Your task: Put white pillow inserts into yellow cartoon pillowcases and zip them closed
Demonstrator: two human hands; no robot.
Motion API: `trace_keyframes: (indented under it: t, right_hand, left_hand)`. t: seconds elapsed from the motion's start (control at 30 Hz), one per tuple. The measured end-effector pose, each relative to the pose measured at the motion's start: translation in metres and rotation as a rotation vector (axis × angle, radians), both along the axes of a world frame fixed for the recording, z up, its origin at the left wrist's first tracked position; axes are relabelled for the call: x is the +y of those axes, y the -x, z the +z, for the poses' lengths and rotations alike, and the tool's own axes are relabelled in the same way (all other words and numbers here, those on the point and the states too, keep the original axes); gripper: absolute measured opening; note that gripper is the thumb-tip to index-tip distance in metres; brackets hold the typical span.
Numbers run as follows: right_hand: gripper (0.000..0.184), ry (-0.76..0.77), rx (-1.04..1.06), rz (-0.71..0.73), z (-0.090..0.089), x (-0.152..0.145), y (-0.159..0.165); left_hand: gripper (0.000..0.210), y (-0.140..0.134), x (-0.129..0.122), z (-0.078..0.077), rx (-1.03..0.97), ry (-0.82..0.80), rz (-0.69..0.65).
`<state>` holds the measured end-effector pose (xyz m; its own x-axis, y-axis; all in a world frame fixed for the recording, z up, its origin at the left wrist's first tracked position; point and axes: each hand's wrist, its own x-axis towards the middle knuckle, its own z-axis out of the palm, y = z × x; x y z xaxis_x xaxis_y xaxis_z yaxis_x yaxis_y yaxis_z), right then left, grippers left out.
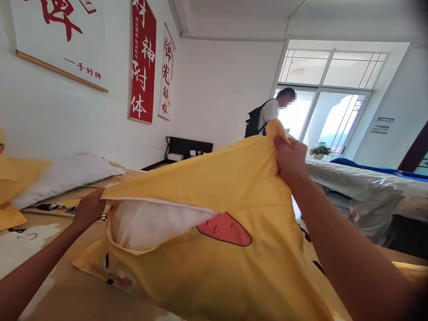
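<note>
A yellow pillowcase with a printed carrot stretches between my two hands above the bed. Through its gaping slit on the left, a white pillow shows inside; the rest of that pillow is hidden by the cloth. My left hand is closed on the edge of the pillowcase at the left end of the slit. Higher up, my right hand grips a bunched upper corner of the pillowcase. Printed cloth covers the bed below.
Another white pillow lies at the left beside more yellow cloth. A person with a backpack stands beyond the bed near the window. To the right is a plastic-covered surface. A potted plant sits by the window.
</note>
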<state>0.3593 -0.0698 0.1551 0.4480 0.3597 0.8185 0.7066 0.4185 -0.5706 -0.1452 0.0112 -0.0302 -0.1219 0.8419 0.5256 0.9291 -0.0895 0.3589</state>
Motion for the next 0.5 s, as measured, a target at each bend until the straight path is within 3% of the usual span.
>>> trace_keyframes:
  t: [0.17, 0.23, 0.27, 0.33, 0.4, 0.5]
  right_hand:
    - [0.023, 0.247, -0.009, -0.414, -0.004, 0.009, -0.035]
    - [0.025, 0.338, -0.003, -0.499, -0.009, 0.022, -0.044]
    - [0.025, 0.377, -0.003, -0.511, -0.014, 0.029, -0.046]
    - [0.025, 0.459, -0.023, -0.517, -0.031, 0.042, -0.043]
    - [0.034, 0.549, -0.078, -0.502, -0.065, 0.047, -0.032]
    - [0.044, 0.709, -0.202, -0.372, -0.153, 0.027, -0.008]
  left_hand:
    - [0.025, 0.007, -0.012, 0.062, -0.086, -0.249, 0.063]
    - [0.024, 0.002, -0.016, 0.067, -0.04, -0.243, 0.057]
    - [0.026, -0.002, -0.017, 0.061, -0.003, -0.249, 0.032]
    - [0.038, -0.016, -0.017, 0.033, 0.112, -0.303, -0.095]
    - [0.053, -0.034, -0.017, -0.014, 0.26, -0.327, -0.312]
    - [0.054, -0.059, -0.017, -0.098, 0.411, -0.079, -0.576]
